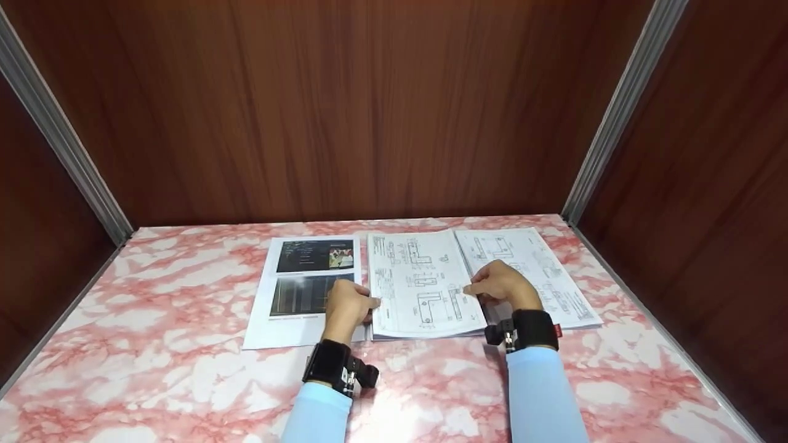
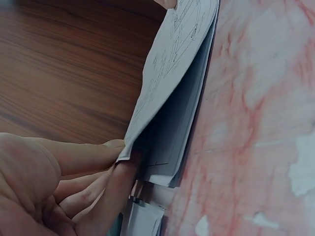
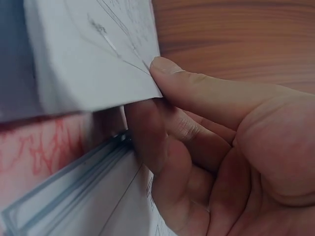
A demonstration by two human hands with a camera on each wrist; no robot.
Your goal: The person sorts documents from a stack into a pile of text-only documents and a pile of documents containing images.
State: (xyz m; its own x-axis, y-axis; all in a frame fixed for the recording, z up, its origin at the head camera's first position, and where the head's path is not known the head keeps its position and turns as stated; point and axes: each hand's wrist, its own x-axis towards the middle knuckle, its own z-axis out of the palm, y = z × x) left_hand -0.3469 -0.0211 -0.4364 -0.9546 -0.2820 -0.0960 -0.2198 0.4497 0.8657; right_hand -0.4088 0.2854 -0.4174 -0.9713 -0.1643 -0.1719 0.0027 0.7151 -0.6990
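The drawing sheet (image 1: pixel 425 283) lies in front of me, on top of the middle papers, its long axis running roughly away from me. It spans the gap between my hands, so neither is nearer: the sheet is to the right of my left hand (image 1: pixel 346 306) and to the left of my right hand (image 1: pixel 502 283). Each pinches its own side edge between thumb and fingers, and by my left hand that edge is raised off the papers beneath (image 2: pixel 170 132). Beyond my left hand is a picture sheet (image 1: pixel 295 332); under and beyond my right, a stack of drawings (image 1: pixel 572 307). All rest on the tabletop (image 1: pixel 154 277), before a wooden wall (image 1: pixel 400 123).
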